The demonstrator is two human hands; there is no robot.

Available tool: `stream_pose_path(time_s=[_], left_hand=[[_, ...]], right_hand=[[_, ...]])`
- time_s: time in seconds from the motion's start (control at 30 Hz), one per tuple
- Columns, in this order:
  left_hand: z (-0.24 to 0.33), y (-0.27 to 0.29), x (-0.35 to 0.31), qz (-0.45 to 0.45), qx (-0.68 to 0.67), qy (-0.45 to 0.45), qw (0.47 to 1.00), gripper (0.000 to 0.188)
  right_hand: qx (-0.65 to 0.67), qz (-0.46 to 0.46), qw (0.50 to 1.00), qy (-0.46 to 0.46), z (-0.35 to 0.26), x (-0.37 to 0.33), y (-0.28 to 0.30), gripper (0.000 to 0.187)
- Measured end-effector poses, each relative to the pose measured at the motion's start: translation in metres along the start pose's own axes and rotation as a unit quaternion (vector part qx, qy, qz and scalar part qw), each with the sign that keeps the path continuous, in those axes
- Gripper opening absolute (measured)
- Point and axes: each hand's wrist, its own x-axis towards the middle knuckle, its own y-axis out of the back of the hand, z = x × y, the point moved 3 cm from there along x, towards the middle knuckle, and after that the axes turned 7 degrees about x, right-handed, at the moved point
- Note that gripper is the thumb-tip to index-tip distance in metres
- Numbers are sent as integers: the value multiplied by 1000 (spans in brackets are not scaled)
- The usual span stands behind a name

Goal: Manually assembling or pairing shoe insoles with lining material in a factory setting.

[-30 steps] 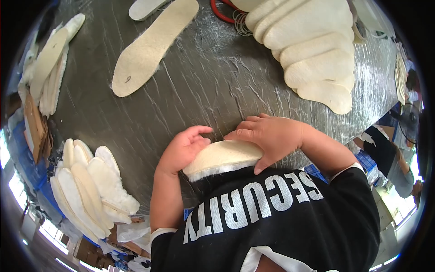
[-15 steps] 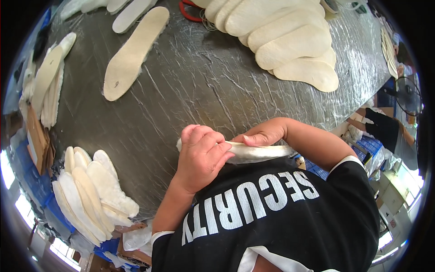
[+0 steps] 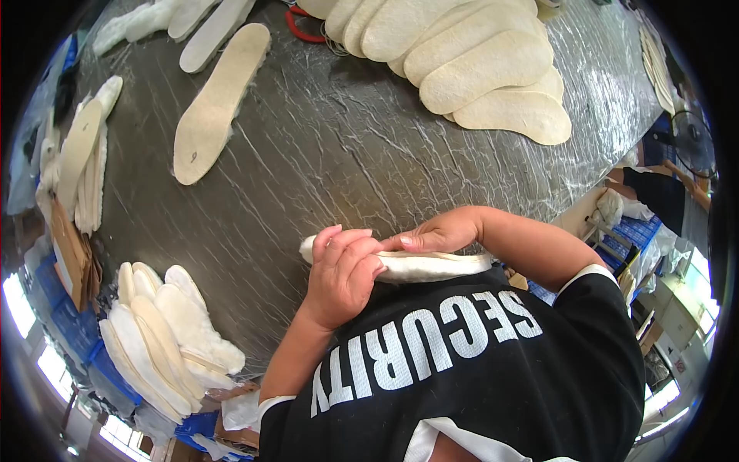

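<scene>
Close in front of my torso, at the near edge of the table, a cream insole (image 3: 431,266) with white fleece is held edge-on; whether it is one piece or several together I cannot tell. My left hand (image 3: 342,271) is wrapped round its left part, fingers curled over the top edge. Farther right, my right hand (image 3: 445,232) grips the same insole along its upper edge, the thumb pointing left toward the other hand. Some right fingers are hidden behind the insole. The left tip of the insole sticks out past my left hand.
A fanned pile of cream insoles (image 3: 481,65) lies at the far right, beside red-handled scissors (image 3: 306,27). One single insole (image 3: 221,105) lies farther left. Fleecy insoles (image 3: 158,339) are heaped at the near left, below folded cardboard (image 3: 73,250). Plastic film covers the table (image 3: 308,165).
My left hand has loosened slightly, its fingers higher and less tightly curled. The right thumb has slid a little left along the insole's edge. The view has shifted slightly.
</scene>
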Motion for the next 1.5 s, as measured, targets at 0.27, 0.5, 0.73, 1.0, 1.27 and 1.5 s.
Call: stream_pose_path(time_s=[0.27,0.5,0.73,1.0,1.27,1.5], left_hand=[[-11,-18,-15,-35,-65,15,997,12],[-34,-13,-32,5,-94,140,986,31],[-37,12,-49,-15,-13,134,991,38],[-33,-1,-38,-4,-54,140,989,17],[-27,-13,-44,-38,123,168,977,65],[-25,-43,-52,-156,174,162,959,99]], right_hand=[[-17,-24,1000,-6,14,-2,5,71],[-338,159,924,-85,-29,-13,6,37],[-417,208,879,-98,-39,-22,-17,29],[-436,218,868,-97,-35,-23,-11,30],[-691,387,610,-13,-32,-3,-27,83],[-713,346,610,1,1,3,-13,96]])
